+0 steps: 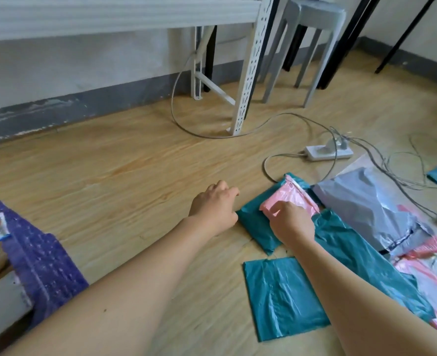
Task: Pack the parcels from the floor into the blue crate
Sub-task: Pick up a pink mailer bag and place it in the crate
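Note:
Several soft parcels lie on the wooden floor at the right. A small pink parcel (290,197) sits on top of a teal parcel (255,222). My right hand (290,223) pinches the near edge of the pink parcel. My left hand (214,206) hovers just left of the teal parcel's corner, fingers loosely curled and holding nothing. A flat teal parcel (281,296) lies nearer to me, a larger teal one (353,253) under my right forearm, and a grey parcel (371,209) further right. The blue crate (45,260) shows at the left edge.
A white power strip (327,151) with grey cables trailing across the floor lies behind the parcels. A white perforated rack leg (250,73) and a grey plastic stool (312,44) stand further back. More pink parcels (425,276) lie at the far right.

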The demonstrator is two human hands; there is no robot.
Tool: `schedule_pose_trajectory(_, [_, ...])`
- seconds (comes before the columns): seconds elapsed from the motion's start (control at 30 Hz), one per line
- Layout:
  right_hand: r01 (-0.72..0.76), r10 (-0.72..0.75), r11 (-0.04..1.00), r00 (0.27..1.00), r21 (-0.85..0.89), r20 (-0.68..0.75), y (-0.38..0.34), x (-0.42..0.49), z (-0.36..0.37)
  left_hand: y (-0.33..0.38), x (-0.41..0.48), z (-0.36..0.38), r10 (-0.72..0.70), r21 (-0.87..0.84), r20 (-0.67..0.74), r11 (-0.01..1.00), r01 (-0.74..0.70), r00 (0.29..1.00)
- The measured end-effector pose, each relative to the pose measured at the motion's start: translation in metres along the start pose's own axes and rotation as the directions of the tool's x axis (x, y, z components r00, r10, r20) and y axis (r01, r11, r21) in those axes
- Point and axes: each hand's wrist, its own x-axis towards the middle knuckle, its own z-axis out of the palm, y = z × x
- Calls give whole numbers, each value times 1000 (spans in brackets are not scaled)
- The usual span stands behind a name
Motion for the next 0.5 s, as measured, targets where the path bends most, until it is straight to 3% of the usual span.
schedule_pose_trajectory(0.17, [71,-64,986,997,-151,49,16,36,30,0,37,29,2,-7,85,1000,-1,996])
schedule_pose_trajectory(0.5, [326,-210,876,922,-356,326,18,91,65,-9,82,63,-27,-32,170,999,33,985])
